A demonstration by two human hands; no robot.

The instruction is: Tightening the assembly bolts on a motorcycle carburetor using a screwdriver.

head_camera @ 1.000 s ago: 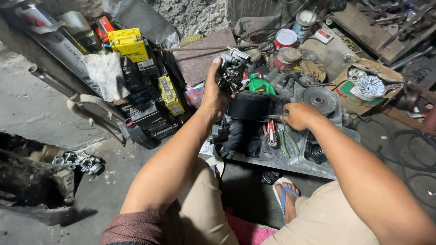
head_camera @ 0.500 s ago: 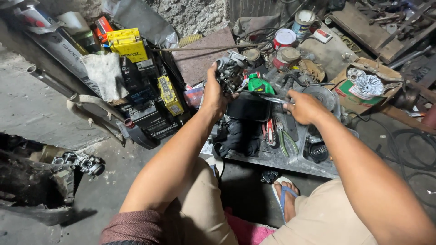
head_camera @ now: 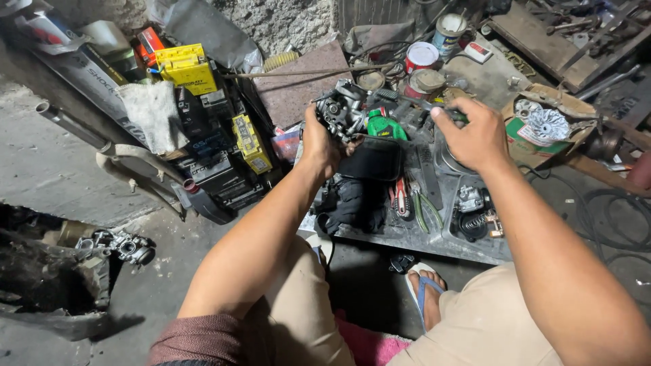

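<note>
Carburettor, grey cast metal (head_camera: 341,112), gripped in my left hand (head_camera: 319,142) above the metal tray's (head_camera: 413,237) far edge; my right hand (head_camera: 475,132), fingers curled around a dark tool handle (head_camera: 413,105), lies just rightward, handle pointing toward it.

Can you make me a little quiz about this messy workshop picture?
1. True or false: the left hand holds a grey metal engine part.
2. What colour is the box at the upper left: A red, B yellow, C blue?
3. Fill in: the sandal on the foot has a ____ strap.

Key: 1 true. 2 B. 3 blue.
</note>
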